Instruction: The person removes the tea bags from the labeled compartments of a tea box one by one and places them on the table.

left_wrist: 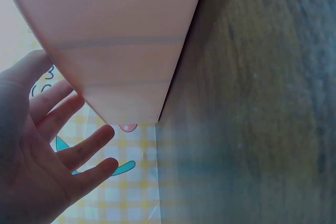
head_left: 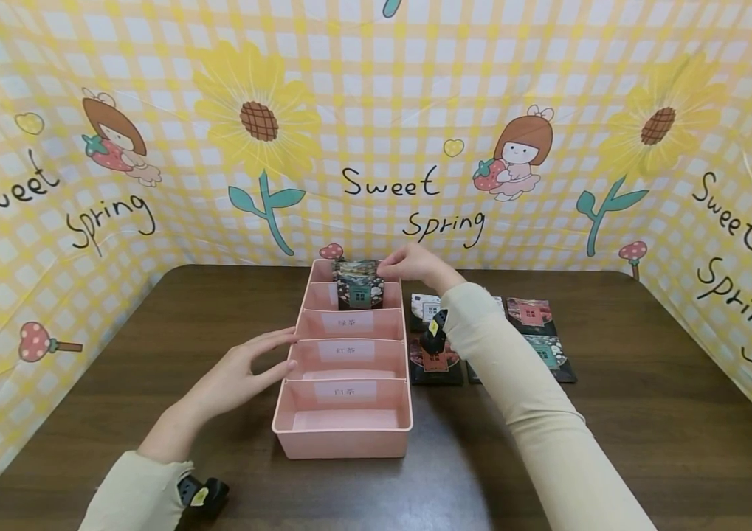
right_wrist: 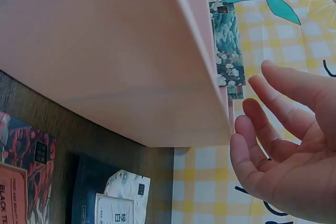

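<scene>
A long pink divided box (head_left: 342,442) stands on the table, with white labels on its dividers. Dark green tea sachets (head_left: 360,293) stand upright toward its far end, one partly behind another, their tops above the rim. Beside them, at the right rim, is my right hand (head_left: 418,265). In the right wrist view its loosely bent fingers (right_wrist: 270,111) hold nothing, with a gap to the green sachet (right_wrist: 228,45). My left hand (head_left: 236,376) rests its fingertips against the box's left rim, spread and gripping nothing; the left wrist view shows it along the box side (left_wrist: 121,40).
Right of the box lie several flat tea sachets: a white one (head_left: 423,308), red ones (head_left: 530,313) and a green one (head_left: 548,350), partly covered by the right arm. A yellow checked cloth (head_left: 376,133) hangs behind the brown table (head_left: 216,310).
</scene>
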The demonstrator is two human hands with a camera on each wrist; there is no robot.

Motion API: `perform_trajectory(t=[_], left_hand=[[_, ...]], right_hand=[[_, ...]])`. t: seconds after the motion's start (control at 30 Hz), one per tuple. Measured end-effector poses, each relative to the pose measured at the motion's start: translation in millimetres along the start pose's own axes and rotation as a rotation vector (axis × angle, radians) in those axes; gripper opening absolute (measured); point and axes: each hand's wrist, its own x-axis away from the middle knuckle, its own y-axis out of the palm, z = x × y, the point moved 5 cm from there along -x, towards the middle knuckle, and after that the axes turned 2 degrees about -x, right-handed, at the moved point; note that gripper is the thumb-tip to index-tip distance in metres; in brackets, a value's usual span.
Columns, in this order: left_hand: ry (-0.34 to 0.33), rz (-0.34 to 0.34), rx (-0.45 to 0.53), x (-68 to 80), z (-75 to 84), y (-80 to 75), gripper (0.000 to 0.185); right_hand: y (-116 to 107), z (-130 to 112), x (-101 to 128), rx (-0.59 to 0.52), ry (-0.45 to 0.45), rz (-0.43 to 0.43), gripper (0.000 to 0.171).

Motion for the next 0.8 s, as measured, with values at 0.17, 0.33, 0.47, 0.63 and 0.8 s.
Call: perform_trajectory(t=[0.17,0.33,0.47,0.63,0.8], left_hand=[[0.0,0.001,0.002,-0.1,0.6,-0.1,0.046],[0.005,0.008,-0.005,0.3,1.0,0.0,0.044],[0.004,0.01,-0.008,0.3,0.1,0.5,0.044],[0.002,0.005,-0.002,0.2,-0.4,1.0,0.045],[0.004,0.008,-0.008,0.0,0.1,0.9,0.044]], right_hand=[[1.3,2.5,-1.3,0.016,-0.01,-0.002,0.025],[2.5,4.7,-1.4,0.03,-0.015,0.003,0.023],[4.2,5.5,-1.6,0.036,-0.028,0.013,0.022],[6.2,6.5,-2.2,0.03,-0.04,0.03,0.02],[5.4,7.1,-0.9,-0.003,-0.03,0.046,0.023]])
